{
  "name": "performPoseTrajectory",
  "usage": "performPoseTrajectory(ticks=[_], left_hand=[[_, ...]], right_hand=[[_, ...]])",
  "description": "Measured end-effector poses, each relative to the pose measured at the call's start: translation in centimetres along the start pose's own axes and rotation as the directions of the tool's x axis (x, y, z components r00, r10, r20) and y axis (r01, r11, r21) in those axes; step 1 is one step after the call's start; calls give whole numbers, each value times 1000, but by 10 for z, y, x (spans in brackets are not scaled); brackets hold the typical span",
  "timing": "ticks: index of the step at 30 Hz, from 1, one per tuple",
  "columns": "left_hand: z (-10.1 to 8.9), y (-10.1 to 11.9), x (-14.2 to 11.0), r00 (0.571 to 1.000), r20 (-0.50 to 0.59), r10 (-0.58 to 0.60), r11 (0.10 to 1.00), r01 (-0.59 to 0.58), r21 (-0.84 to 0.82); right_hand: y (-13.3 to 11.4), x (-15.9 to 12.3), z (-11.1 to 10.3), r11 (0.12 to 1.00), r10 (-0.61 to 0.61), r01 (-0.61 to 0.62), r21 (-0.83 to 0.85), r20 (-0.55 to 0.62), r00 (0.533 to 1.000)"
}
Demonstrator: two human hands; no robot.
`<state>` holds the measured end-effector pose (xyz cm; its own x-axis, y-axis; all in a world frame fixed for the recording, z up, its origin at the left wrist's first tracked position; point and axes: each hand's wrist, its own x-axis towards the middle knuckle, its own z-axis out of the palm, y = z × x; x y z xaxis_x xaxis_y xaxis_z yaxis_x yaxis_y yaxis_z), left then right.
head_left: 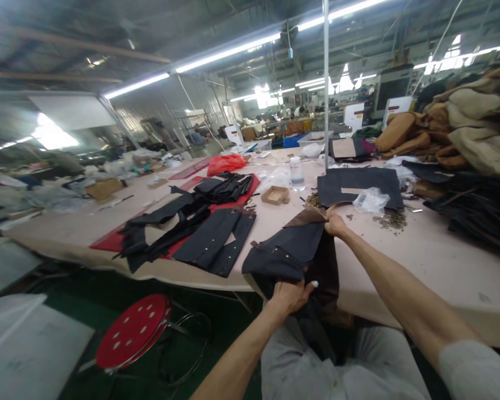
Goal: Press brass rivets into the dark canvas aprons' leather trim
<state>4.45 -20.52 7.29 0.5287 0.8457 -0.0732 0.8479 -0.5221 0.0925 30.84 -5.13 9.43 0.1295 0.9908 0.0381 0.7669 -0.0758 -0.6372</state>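
A dark navy fabric piece (289, 250) with a brown lining hangs over the near edge of the long pale table (441, 261). My left hand (289, 297) is closed on its lower folded end, just below the table edge. My right hand (335, 225) pinches its upper corner, where the brown lining shows. The cloth is stretched between the two hands. Small metal studs dot the fabric.
More dark cut pieces (216, 239) lie on red mats (108, 240) to the left. A small box (276, 195), a water bottle (296, 173), loose metal hardware (391, 221) and a dark panel (358, 186) sit beyond. Tan bags (462, 122) pile at right. A red stool (133, 330) stands below left.
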Motion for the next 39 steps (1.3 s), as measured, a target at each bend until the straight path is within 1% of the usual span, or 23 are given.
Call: performPoseTrajectory(ticks=[2,4,6,8,11,13,15,16,17,18,19,20,21,22,23,25,26,27,28,30,33,36,39], left_hand=[[-7,-6,-2,997,-74,-3,1000,4,23],[-13,-10,-5,994,-108,-11,999,17,51],[-19,-13,-10,991,-134,-25,996,35,76],[-23,-15,-16,978,-204,-42,993,63,100],[-27,-18,-28,916,-382,-124,981,170,90],[-26,-22,-35,861,-460,-217,966,259,29],[-25,-26,-39,837,-472,-278,954,296,-36],[-25,-27,-40,832,-475,-285,954,295,-56],[-25,-28,-40,826,-490,-279,957,284,-67],[-28,-28,-39,812,-521,-262,962,265,-71],[-33,-28,-38,788,-568,-239,968,242,-71],[-40,-28,-37,749,-627,-217,973,219,-74],[-50,-27,-36,701,-685,-197,977,196,-80],[-62,-26,-35,648,-740,-180,981,173,-86],[-76,-25,-34,592,-789,-163,984,152,-89],[-109,-23,-32,490,-862,-129,990,116,-82],[-126,-23,-30,453,-885,-107,993,100,-69],[-143,-22,-28,433,-897,-84,995,84,-52],[-158,-21,-26,424,-904,-59,997,68,-33],[-182,-19,-18,441,-898,-13,999,40,6],[-201,-15,-3,495,-868,31,998,32,53],[-205,-9,15,563,-824,68,995,26,99],[-203,-3,32,629,-770,102,990,11,139]], right_hand=[[5,-4,5,999,31,-32,23,44,999],[11,-8,9,998,55,-58,40,80,995],[20,-11,12,996,69,-74,50,83,994],[30,-15,15,994,90,-95,55,90,992],[43,-25,19,990,131,-135,27,114,985],[46,-39,21,988,150,-147,-46,65,987],[44,-57,21,983,87,-98,-157,-73,994],[40,-67,21,976,1,-35,-213,-155,988],[36,-76,21,963,-119,57,-265,-225,967],[32,-85,20,937,-253,166,-307,-268,930],[27,-92,20,903,-373,276,-329,-281,884],[23,-97,20,872,-457,365,-326,-272,847],[19,-100,20,859,-493,419,-293,-257,831],[16,-101,21,873,-480,429,-232,-247,842],[14,-101,22,907,-419,395,-144,-244,874],[11,-98,26,971,-190,217,99,-232,954],[11,-97,29,964,-62,113,239,-210,976],[11,-96,33,927,51,19,374,-176,983],[11,-96,36,868,144,-59,494,-135,980],[13,-100,45,724,264,-165,670,-48,963],[20,-109,58,563,317,-256,786,81,945],[32,-118,65,531,312,-352,771,208,927],[44,-124,64,587,294,-416,694,296,909]])
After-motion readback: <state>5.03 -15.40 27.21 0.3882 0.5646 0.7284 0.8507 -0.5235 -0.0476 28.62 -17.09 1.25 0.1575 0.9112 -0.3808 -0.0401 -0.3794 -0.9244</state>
